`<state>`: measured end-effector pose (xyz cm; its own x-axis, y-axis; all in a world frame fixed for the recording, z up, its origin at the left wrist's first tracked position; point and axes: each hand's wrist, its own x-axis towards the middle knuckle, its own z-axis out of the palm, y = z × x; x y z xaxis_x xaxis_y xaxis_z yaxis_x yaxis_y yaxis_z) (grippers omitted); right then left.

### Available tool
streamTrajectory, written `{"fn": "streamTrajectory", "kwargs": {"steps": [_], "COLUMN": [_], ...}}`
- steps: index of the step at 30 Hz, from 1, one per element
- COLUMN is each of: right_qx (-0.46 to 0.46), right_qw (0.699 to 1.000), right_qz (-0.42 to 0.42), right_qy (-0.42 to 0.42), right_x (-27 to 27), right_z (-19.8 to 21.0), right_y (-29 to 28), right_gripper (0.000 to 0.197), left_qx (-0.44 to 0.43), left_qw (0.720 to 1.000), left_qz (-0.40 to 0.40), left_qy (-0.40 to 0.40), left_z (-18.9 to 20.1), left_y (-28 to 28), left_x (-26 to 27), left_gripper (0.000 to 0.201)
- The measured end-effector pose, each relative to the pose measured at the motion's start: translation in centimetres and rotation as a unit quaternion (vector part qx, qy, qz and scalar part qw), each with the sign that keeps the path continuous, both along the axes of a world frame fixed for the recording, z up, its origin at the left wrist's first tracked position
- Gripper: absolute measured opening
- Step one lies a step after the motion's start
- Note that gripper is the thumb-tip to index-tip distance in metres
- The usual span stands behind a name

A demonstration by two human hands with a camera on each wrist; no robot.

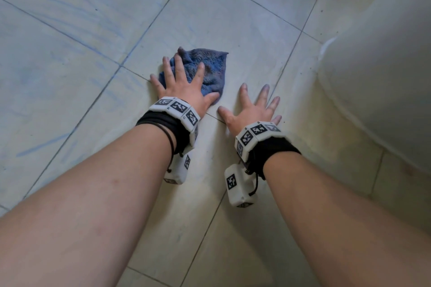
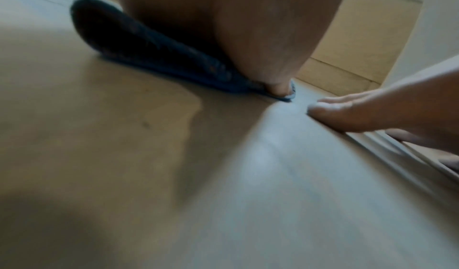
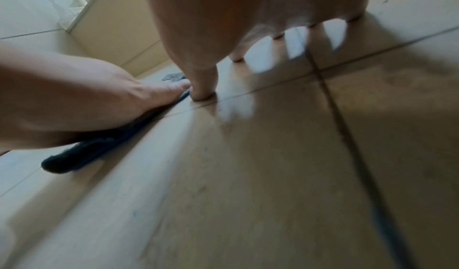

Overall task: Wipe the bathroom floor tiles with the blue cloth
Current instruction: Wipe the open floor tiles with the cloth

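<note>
A crumpled blue cloth [image 1: 211,70] lies on the pale floor tiles [image 1: 233,18] in the middle of the head view. My left hand [image 1: 184,87] presses flat on it with fingers spread and straight. Seen from the left wrist, the cloth [image 2: 149,51] is squeezed under my palm [image 2: 236,28]. My right hand [image 1: 253,109] lies flat on the bare tile just right of the cloth, fingers spread, holding nothing. In the right wrist view its thumb [image 3: 202,81] touches the floor beside my left hand [image 3: 74,96] and the cloth [image 3: 99,147].
Blue streaks [image 1: 70,18] mark the tiles on the left. A large white rounded fixture [image 1: 384,65] rises at the right, close to my right hand. Dark grout lines [image 1: 149,25] cross the floor. A white wall base [image 2: 372,37] stands beyond the cloth.
</note>
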<state>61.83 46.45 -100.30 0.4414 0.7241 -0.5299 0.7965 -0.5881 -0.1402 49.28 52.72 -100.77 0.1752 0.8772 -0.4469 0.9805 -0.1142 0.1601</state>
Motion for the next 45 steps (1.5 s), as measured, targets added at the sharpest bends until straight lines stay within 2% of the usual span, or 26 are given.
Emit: {"fn": "streamTrajectory", "kwargs": {"steps": [6, 20, 24, 31, 38, 45], "right_qx": [-0.01, -0.055, -0.05, -0.019, -0.042, -0.082], "right_qw": [1.0, 0.998, 0.999, 0.998, 0.991, 0.973], "right_qz": [-0.001, 0.012, 0.008, 0.064, 0.128, 0.217], "right_qy": [0.01, 0.007, 0.007, 0.01, 0.014, 0.013], "right_x": [0.1, 0.0, -1.1, -4.3, -7.1, -12.2], "right_z": [0.0, 1.0, 1.1, 0.1, 0.7, 1.2], "right_y": [0.1, 0.5, -0.1, -3.0, -3.5, -5.2], "right_gripper": [0.084, 0.084, 0.075, 0.064, 0.063, 0.069], "left_qx": [0.003, -0.004, -0.008, -0.002, -0.014, -0.043], "left_qw": [0.999, 1.0, 0.999, 0.999, 0.993, 0.96], "left_qz": [0.054, 0.009, 0.009, 0.026, 0.118, 0.274], "left_qy": [0.001, 0.027, 0.03, 0.029, 0.026, 0.038], "left_z": [0.3, 0.1, 0.0, -0.1, 0.2, 0.4], "left_y": [1.8, -3.2, -4.6, -6.6, -11.2, -19.7], "left_x": [-0.5, -3.4, -4.3, -5.8, -9.6, -14.3], "left_gripper": [0.065, 0.071, 0.071, 0.069, 0.07, 0.076]}}
